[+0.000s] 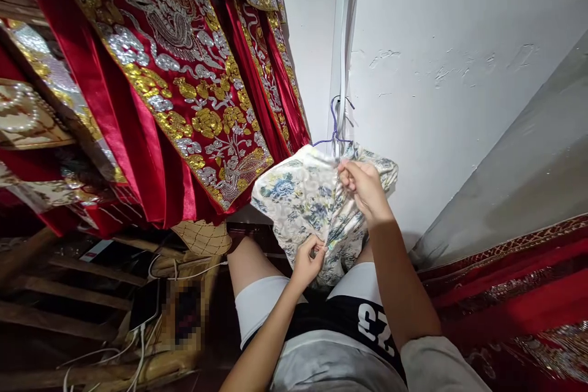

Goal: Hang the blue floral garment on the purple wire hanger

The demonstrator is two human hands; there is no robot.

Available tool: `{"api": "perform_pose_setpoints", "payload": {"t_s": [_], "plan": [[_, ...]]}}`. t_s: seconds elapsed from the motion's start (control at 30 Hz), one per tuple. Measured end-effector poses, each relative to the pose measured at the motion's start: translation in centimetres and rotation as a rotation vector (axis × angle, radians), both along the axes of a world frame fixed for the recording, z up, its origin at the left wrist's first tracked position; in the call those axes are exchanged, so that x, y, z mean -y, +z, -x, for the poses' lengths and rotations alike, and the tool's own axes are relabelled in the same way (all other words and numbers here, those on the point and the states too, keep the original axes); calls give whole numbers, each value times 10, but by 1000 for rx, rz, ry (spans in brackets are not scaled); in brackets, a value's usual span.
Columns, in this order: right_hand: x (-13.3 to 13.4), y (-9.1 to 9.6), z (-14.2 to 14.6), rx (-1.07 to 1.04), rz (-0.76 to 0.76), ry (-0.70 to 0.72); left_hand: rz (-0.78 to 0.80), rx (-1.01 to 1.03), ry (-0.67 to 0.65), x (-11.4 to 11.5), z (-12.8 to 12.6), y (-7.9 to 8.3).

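Note:
A pale garment with blue and yellow flowers (pixel 301 199) hangs on a purple wire hanger (pixel 334 125) in front of me, against a white wall. My right hand (pixel 362 187) is closed in a pinch on the cloth near the garment's top, just below the hanger. My left hand (pixel 309 260) is closed on the garment's lower part, along a central seam or opening. Both arms reach up from my lap.
Red robes with gold and silver embroidery (pixel 184 86) hang close on the left, touching the floral garment. More red embroidered cloth (pixel 519 294) lies at the right. Wooden slats, white cables and a woven bamboo piece (pixel 204 236) are low on the left.

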State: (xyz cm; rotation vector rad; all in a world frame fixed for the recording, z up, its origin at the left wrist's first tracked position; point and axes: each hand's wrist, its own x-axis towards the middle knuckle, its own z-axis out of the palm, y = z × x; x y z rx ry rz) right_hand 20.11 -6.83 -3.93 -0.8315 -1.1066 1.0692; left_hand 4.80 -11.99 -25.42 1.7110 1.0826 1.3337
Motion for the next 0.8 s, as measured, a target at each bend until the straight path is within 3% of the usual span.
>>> {"api": "perform_pose_setpoints", "payload": {"t_s": [0.1, 0.17, 0.23, 0.4, 0.5, 0.6, 0.67, 0.73, 0.8], "plan": [[6, 3, 5, 11, -44, -18, -21, -18, 18, -5, 9, -2], [12, -2, 7, 49, -57, -7, -95, -14, 58, -11, 12, 14], [16, -6, 7, 94, -66, -14, -209, 13, 65, -20, 14, 47], [23, 2, 7, 227, -152, -43, -529, 97, 5, -45, 10, 168], [26, 8, 6, 239, -195, -65, -688, -152, -4, -54, 4, 216], [24, -1, 3, 234, -195, -130, -812, -349, 23, -55, -3, 233], [22, -17, 3, 282, -138, -178, -899, -341, 118, -55, -1, 236], [23, -41, 3, 342, -44, -187, -915, -204, 286, -57, 10, 235], [29, -67, 5, 361, 43, -148, -812, 53, 446, -62, 30, 229]]}}
